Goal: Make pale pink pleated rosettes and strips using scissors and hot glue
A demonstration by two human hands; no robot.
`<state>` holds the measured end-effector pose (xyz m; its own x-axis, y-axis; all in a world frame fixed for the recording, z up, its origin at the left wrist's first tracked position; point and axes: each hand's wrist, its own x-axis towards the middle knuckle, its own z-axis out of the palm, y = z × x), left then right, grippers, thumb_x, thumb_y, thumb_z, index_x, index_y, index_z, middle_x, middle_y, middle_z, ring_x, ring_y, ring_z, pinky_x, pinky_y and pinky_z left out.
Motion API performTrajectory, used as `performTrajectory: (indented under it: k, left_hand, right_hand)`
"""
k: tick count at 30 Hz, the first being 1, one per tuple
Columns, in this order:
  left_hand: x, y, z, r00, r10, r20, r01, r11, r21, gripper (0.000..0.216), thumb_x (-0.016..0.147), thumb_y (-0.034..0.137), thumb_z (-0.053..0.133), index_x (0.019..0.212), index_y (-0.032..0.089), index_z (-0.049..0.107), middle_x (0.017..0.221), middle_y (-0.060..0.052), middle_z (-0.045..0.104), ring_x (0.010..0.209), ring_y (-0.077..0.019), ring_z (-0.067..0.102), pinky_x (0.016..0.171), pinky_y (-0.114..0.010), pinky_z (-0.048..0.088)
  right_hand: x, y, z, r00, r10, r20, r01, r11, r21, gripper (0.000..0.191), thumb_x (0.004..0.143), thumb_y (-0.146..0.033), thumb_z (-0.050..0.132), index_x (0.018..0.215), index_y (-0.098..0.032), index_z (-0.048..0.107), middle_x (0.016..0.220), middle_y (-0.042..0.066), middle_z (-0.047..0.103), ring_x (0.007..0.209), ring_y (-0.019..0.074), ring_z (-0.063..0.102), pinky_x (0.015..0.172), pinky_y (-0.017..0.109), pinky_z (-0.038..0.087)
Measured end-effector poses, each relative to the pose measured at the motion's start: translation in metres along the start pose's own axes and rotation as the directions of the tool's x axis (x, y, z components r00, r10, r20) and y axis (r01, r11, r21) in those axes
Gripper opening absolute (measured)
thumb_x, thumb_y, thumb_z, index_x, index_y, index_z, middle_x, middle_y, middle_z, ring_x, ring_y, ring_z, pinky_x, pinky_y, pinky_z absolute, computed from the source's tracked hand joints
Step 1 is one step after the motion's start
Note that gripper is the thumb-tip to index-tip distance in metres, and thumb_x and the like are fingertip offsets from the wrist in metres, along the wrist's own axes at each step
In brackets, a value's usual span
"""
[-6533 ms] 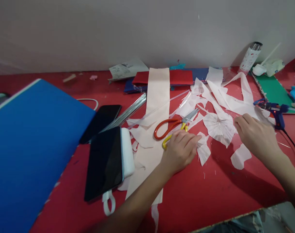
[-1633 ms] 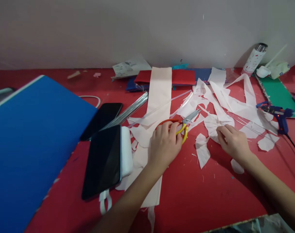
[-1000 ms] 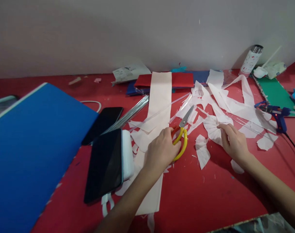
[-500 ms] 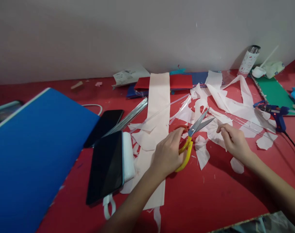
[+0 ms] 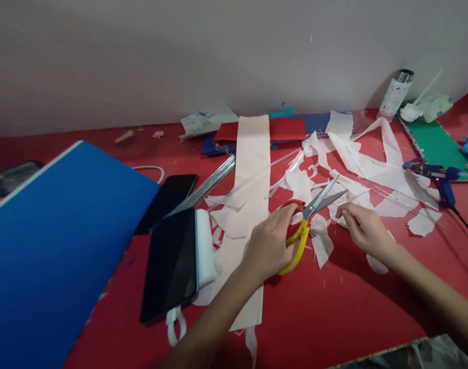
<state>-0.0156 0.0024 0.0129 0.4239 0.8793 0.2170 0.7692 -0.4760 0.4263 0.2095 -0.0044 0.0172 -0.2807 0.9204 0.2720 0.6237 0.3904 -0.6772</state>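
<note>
My left hand grips the yellow and orange handles of a pair of scissors, whose metal blades are parted and point up and to the right. My right hand is closed in a pinch on a piece of white paper lying just past the blade tips. Around both hands lie several white paper scraps on the red table. A long pale pink paper strip runs under my left forearm toward the wall.
A blue board covers the left side. Beside it lie a dark tablet on a white block and a black phone. A blue glue gun with its cord, a green sheet and a can sit at right.
My left hand took up the scissors from the table and turned them so that the parted blades point at the white paper; my right hand drew in and pinched that paper.
</note>
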Motion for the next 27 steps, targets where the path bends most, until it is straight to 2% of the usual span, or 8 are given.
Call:
performTrajectory:
  k: [8, 12, 15, 19, 27]
  left_hand:
    - [-0.001, 0.002, -0.002, 0.999, -0.033, 0.031, 0.035, 0.999, -0.042, 0.042, 0.081, 0.03, 0.042, 0.12, 0.016, 0.045, 0.116, -0.013, 0.061, 0.106, -0.0244, 0.059, 0.085, -0.036, 0.05]
    - [0.001, 0.006, -0.006, 0.994, -0.094, 0.058, 0.099, 0.99, -0.099, 0.041, 0.08, 0.03, 0.043, 0.118, 0.016, 0.046, 0.108, -0.01, 0.064, 0.094, -0.0217, 0.063, 0.078, -0.032, 0.05]
    - [0.006, 0.012, -0.011, 0.971, -0.193, 0.141, 0.212, 0.968, -0.136, 0.038, 0.079, 0.029, 0.044, 0.115, 0.017, 0.046, 0.101, -0.009, 0.065, 0.085, -0.0209, 0.064, 0.073, -0.033, 0.05]
    - [0.013, 0.018, -0.015, 0.925, -0.261, 0.275, 0.331, 0.91, -0.249, 0.035, 0.079, 0.028, 0.044, 0.113, 0.018, 0.042, 0.103, -0.009, 0.064, 0.087, -0.0217, 0.064, 0.074, -0.034, 0.049]
    - [0.019, 0.02, -0.017, 0.897, -0.28, 0.342, 0.38, 0.884, -0.273, 0.029, 0.081, 0.03, 0.044, 0.107, 0.02, 0.039, 0.097, -0.009, 0.064, 0.082, -0.0228, 0.064, 0.069, -0.033, 0.048]
  right_hand:
    - [0.0, 0.001, 0.003, 1.0, -0.009, 0.002, 0.009, 1.0, -0.006, 0.018, 0.087, -0.016, 0.034, 0.083, -0.02, 0.052, 0.072, 0.003, 0.062, 0.06, 0.0136, 0.056, 0.06, 0.024, 0.042]
    - [-0.001, 0.001, 0.004, 1.0, 0.003, 0.008, -0.003, 1.0, 0.003, 0.019, 0.087, -0.016, 0.034, 0.083, -0.019, 0.052, 0.071, 0.003, 0.062, 0.059, 0.0137, 0.056, 0.059, 0.024, 0.042]
    - [0.001, 0.0, 0.003, 1.0, 0.015, 0.016, -0.015, 1.0, 0.019, 0.019, 0.087, -0.017, 0.034, 0.083, -0.02, 0.053, 0.07, 0.003, 0.061, 0.059, 0.0137, 0.055, 0.059, 0.024, 0.041]
    - [0.005, 0.001, 0.001, 0.999, 0.035, 0.025, -0.036, 0.998, 0.047, 0.02, 0.088, -0.018, 0.033, 0.081, -0.02, 0.053, 0.068, 0.001, 0.06, 0.057, 0.013, 0.054, 0.058, 0.023, 0.04]
    - [0.012, 0.012, 0.001, 0.989, 0.112, 0.092, -0.121, 0.987, 0.101, 0.024, 0.09, -0.024, 0.032, 0.081, -0.019, 0.054, 0.066, 0.0, 0.055, 0.056, 0.0128, 0.049, 0.057, 0.024, 0.038]
